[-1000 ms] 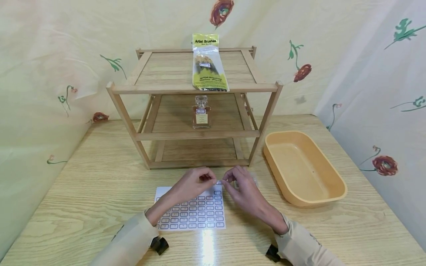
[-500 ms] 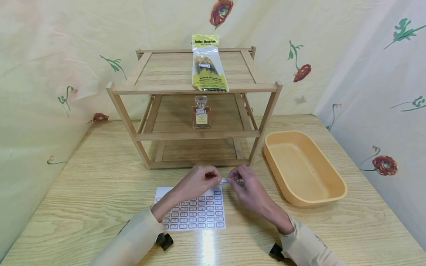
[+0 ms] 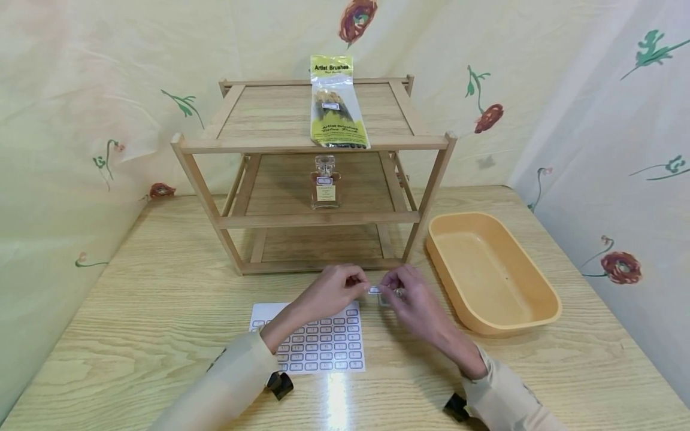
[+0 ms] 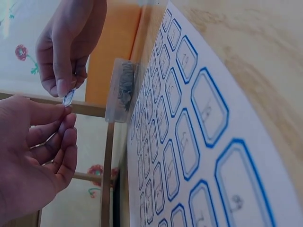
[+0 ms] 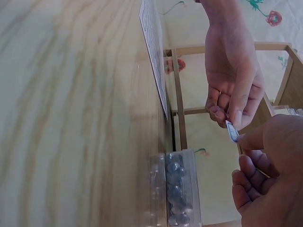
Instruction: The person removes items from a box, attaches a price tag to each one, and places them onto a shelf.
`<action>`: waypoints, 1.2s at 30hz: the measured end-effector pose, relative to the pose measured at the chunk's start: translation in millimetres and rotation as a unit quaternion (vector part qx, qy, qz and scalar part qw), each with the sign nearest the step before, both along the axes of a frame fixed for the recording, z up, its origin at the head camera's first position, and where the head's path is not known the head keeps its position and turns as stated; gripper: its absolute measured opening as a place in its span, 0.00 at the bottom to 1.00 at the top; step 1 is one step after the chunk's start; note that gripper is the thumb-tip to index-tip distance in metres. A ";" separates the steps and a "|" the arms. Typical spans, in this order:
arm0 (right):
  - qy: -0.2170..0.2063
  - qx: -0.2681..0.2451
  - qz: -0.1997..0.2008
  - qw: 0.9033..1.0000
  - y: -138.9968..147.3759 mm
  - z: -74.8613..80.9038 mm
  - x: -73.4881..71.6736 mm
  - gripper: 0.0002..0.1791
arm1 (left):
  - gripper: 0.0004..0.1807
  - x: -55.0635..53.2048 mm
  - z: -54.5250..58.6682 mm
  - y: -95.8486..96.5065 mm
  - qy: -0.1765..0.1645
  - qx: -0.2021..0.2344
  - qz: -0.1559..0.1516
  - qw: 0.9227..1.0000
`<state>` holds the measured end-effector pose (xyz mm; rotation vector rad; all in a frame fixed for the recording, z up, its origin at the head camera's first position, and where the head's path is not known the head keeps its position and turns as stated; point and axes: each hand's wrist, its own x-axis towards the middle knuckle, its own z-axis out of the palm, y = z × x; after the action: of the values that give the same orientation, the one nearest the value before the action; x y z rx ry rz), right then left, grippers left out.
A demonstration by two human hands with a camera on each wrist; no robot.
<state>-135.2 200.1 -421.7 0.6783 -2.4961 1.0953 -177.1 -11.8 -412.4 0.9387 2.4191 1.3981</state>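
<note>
Both hands pinch a small blue-bordered label sticker [image 3: 374,290] between their fingertips, one at each end. The left hand [image 3: 334,292] is over the far right part of a white label sheet [image 3: 323,347], and the right hand [image 3: 412,302] is to the sheet's right. In the left wrist view the sticker [image 4: 69,97] hangs above the table between both thumbs. Below the right hand stands a small clear plastic box [image 5: 182,189] of round greyish pieces, mostly hidden from the head view. The sheet carries rows of blue-framed labels with marks too small to read.
A wooden shelf rack [image 3: 318,219] stands behind the hands. It bears a pack of artist brushes [image 3: 338,102] on top and a perfume bottle [image 3: 326,185] on the middle shelf, each with a small label. An orange plastic tray [image 3: 496,272] sits at right.
Both hands have shifted a little to the right with the sticker, away from the sheet and over the clear box. The sheet, rack and tray have stayed put.
</note>
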 end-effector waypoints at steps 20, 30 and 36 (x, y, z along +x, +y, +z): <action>0.006 0.022 -0.029 0.999 14.4 -1.0 -0.9 0.11 | 0.06 -2.1 0.2 22.1 0.026 -0.022 -0.011 0.999; 0.004 0.024 -0.040 0.999 21.1 -3.4 -1.6 0.11 | 0.06 -5.5 -1.3 33.0 0.020 -0.054 -0.018 0.998; 0.007 0.028 -0.044 0.999 23.8 -5.9 -1.2 0.12 | 0.07 -6.8 -4.5 39.7 0.028 -0.075 -0.022 0.997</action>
<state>-136.3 224.0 -427.6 0.5843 -2.5279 0.9890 -183.9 27.9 -416.9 0.9994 2.4868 1.1715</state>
